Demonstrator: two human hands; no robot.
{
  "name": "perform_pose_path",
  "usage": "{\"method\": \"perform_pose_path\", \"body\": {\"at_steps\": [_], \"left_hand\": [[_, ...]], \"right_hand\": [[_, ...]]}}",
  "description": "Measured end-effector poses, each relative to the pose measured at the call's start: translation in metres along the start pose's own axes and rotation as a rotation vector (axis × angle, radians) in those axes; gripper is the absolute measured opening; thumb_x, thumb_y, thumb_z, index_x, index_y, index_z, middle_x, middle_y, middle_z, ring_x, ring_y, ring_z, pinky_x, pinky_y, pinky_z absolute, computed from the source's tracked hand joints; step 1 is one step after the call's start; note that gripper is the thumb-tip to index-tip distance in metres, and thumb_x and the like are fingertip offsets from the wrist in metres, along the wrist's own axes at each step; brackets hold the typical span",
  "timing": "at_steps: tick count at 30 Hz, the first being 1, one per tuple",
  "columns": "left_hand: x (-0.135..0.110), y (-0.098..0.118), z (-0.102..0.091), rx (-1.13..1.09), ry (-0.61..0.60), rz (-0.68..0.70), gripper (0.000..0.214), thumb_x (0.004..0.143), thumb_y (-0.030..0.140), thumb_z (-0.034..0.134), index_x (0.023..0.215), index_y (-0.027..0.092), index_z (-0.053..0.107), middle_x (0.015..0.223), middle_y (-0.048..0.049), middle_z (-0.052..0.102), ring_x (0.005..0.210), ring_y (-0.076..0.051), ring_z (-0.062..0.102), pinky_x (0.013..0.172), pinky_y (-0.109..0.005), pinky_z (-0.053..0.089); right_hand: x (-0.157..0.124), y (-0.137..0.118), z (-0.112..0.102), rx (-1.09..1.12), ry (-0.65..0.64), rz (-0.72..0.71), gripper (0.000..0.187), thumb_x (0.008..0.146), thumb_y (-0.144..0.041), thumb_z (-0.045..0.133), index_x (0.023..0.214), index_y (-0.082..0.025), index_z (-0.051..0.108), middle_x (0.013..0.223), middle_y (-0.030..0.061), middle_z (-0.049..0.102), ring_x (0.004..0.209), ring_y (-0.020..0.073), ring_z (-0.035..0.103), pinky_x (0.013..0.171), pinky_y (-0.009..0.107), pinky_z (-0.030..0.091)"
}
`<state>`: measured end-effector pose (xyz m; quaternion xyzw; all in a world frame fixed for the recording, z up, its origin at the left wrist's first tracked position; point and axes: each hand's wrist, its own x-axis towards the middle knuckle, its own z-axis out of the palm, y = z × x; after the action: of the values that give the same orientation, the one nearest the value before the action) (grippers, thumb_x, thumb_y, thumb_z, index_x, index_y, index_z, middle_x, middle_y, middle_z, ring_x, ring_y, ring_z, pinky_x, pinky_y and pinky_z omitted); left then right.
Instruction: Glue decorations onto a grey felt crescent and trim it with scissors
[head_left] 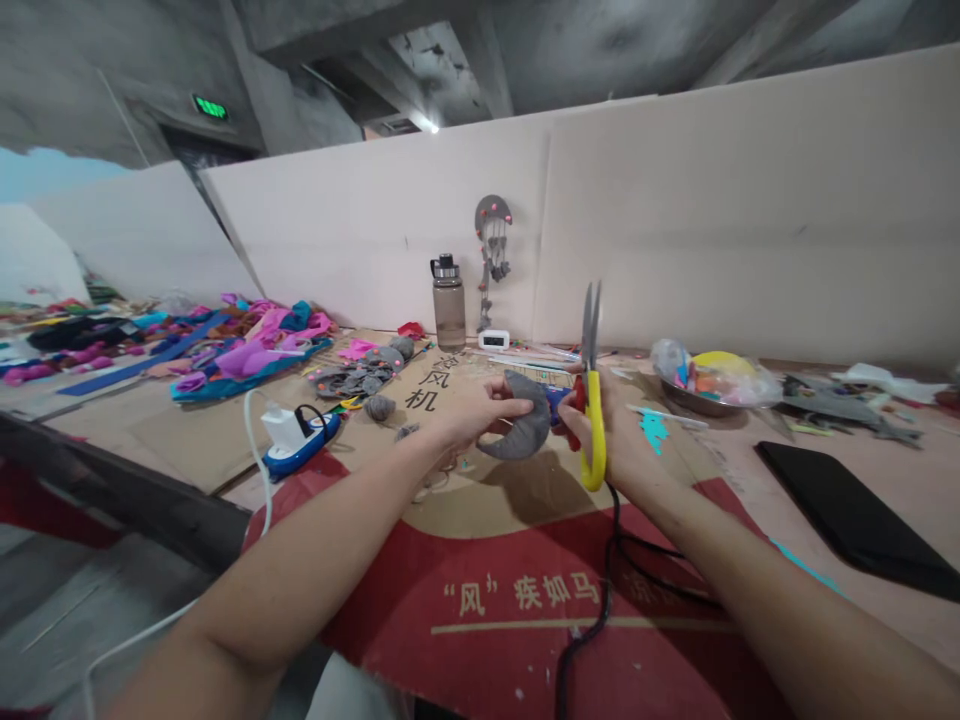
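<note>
My left hand [487, 408] pinches a stuffed grey felt crescent [525, 432] by its upper part, above the cardboard. Close on its right, my right hand [589, 420] is closed on a pair of scissors [592, 400] with yellow and red handles, their blades pointing up. A blue object [556, 402] shows between the crescent and my right fingers; its kind is mostly hidden. From below that hand a black cord [616, 540] trails over the cardboard. Grey yarn balls [379, 407] and a pile of grey felt pieces with pink dots [360, 375] lie left of my left hand.
A red-printed cardboard sheet [480, 640] covers the table front. Behind stand a water bottle [450, 310] and a small digital clock [493, 340], below a grey hanging ornament [493, 215]. A blue-white power strip [304, 445] lies left; a metal bowl [701, 398] and black phone [855, 515] lie right.
</note>
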<state>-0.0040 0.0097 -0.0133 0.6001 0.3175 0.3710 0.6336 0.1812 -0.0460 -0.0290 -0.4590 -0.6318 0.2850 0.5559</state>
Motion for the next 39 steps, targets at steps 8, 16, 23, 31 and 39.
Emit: {"method": "perform_pose_path", "body": {"at_steps": [8, 16, 23, 31, 39], "left_hand": [[0.008, 0.007, -0.012, -0.159, 0.197, 0.027, 0.011, 0.071, 0.014, 0.072, 0.080, 0.014, 0.066, 0.074, -0.0009, 0.066, 0.059, -0.009, 0.058, 0.056, -0.020, 0.042], [0.005, 0.011, -0.010, -0.159, 0.197, 0.030, 0.010, 0.067, 0.007, 0.059, 0.073, 0.015, 0.061, 0.071, -0.0011, 0.063, 0.062, -0.011, 0.057, 0.057, -0.023, 0.042], [0.004, 0.009, -0.007, -0.163, 0.133, 0.024, 0.016, 0.063, 0.008, 0.066, 0.079, 0.013, 0.065, 0.076, -0.0022, 0.065, 0.064, -0.011, 0.059, 0.060, -0.024, 0.048], [0.005, 0.005, -0.009, -0.236, 0.150, 0.030, 0.016, 0.060, 0.012, 0.070, 0.075, 0.014, 0.064, 0.072, 0.0009, 0.062, 0.060, -0.009, 0.058, 0.058, -0.022, 0.047], [0.009, 0.003, -0.012, -0.226, 0.156, 0.034, 0.010, 0.061, 0.009, 0.065, 0.067, 0.015, 0.061, 0.064, 0.0025, 0.057, 0.057, -0.008, 0.053, 0.058, -0.021, 0.044]], "right_hand": [[0.003, 0.012, -0.017, -0.922, 0.005, -0.164, 0.044, 0.085, -0.025, 0.052, 0.128, -0.017, 0.057, 0.089, 0.0080, 0.064, 0.075, 0.0206, 0.056, 0.065, 0.030, 0.039], [0.000, 0.005, -0.020, -1.230, -0.038, -0.219, 0.045, 0.092, -0.022, 0.046, 0.135, -0.021, 0.055, 0.107, 0.0115, 0.064, 0.088, 0.0226, 0.061, 0.065, 0.028, 0.037], [-0.001, 0.007, -0.018, -1.338, -0.077, -0.235, 0.044, 0.097, -0.028, 0.044, 0.139, -0.022, 0.053, 0.107, 0.0123, 0.065, 0.088, 0.0234, 0.062, 0.066, 0.029, 0.040], [-0.001, 0.007, -0.016, -1.339, -0.060, -0.228, 0.042, 0.098, -0.027, 0.042, 0.136, -0.021, 0.056, 0.105, 0.0121, 0.066, 0.085, 0.0233, 0.063, 0.063, 0.030, 0.039], [0.000, 0.004, -0.017, -1.342, -0.067, -0.237, 0.042, 0.097, -0.026, 0.041, 0.136, -0.022, 0.057, 0.103, 0.0119, 0.066, 0.086, 0.0232, 0.062, 0.065, 0.030, 0.038]]}}
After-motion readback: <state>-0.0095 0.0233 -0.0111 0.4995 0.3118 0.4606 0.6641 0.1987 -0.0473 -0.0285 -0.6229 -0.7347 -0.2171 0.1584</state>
